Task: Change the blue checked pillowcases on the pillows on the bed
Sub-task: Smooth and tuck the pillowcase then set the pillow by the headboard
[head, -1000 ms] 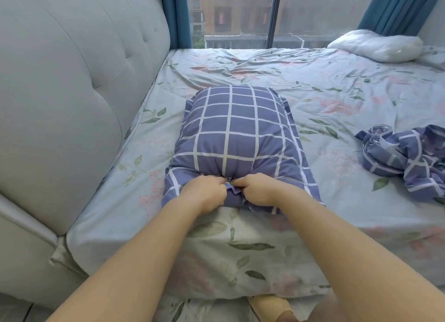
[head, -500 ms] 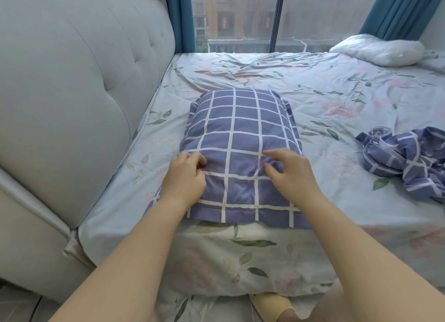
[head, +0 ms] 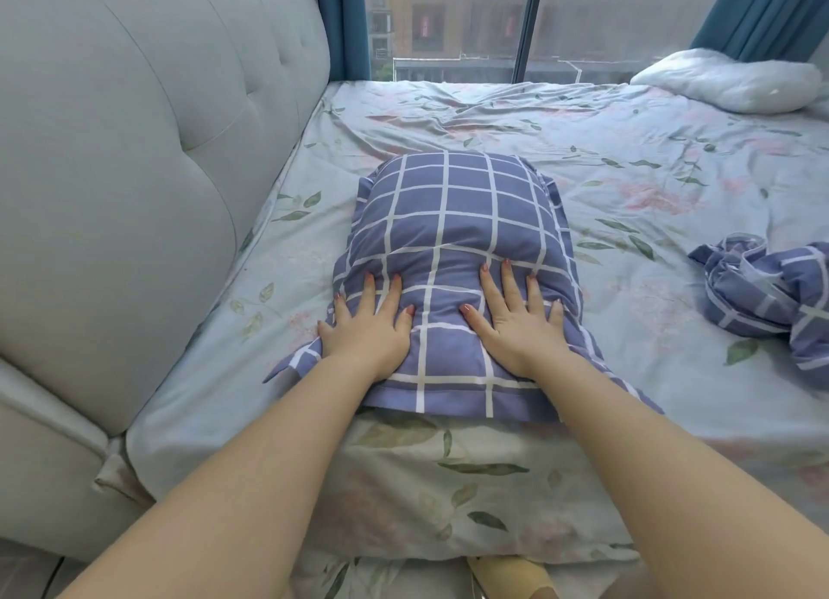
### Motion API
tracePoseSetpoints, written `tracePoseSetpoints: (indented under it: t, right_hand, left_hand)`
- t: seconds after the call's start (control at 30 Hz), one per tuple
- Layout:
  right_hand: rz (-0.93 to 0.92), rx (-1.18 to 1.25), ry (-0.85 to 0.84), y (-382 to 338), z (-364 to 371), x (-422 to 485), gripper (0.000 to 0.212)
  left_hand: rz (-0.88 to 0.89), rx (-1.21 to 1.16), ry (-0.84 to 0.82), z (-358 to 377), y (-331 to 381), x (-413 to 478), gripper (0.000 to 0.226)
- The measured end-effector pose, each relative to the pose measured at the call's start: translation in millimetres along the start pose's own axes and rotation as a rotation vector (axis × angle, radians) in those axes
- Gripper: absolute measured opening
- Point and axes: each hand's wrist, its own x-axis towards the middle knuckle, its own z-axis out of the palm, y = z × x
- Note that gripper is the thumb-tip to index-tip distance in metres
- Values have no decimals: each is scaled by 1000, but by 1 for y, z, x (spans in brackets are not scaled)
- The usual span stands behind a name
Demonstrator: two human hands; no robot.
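- We have one pillow (head: 457,222) lying near the near edge of the bed (head: 628,159), towards its left side beside the padded headboard (head: 148,159), and it is dressed in a blue checked pillowcase (head: 453,356).
- Our left hand (head: 365,325) and right hand (head: 516,320) lie flat on the near half of that case, fingers spread, palms down; neither grip closes on anything, and we judge they are pressing or smoothing the cloth.
- The near end of the case lies flat past the filling, its hem reaching the edge of the bed, so this pillow looks fully inside its cover. Whether the opening is fastened we cannot tell.
- A second blue checked case (head: 771,289) lies crumpled and empty at the right of the bed, well apart from our hands.
- A bare white pillow (head: 731,83) rests at the far right corner, near the window.
- By our reckoning roughly half is done: the bare pillow needs its cover, presumably the crumpled one, though we cannot tell whether that one is fresh or used.
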Motion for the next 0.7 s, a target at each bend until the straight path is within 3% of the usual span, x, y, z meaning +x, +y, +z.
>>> tracePoseSetpoints:
  t: [0.23, 0.37, 0.7]
  right_hand:
    - [-9, -64, -41, 1, 5, -17, 76]
    - [23, -154, -156, 5, 0, -31, 76]
    - [91, -58, -230, 7, -5, -11, 75]
  left_hand:
    - [11, 103, -2, 4, 1, -17, 56]
    - [-27, 128, -33, 10, 7, -45, 57]
    - [-16, 85, -17, 12, 3, -27, 57]
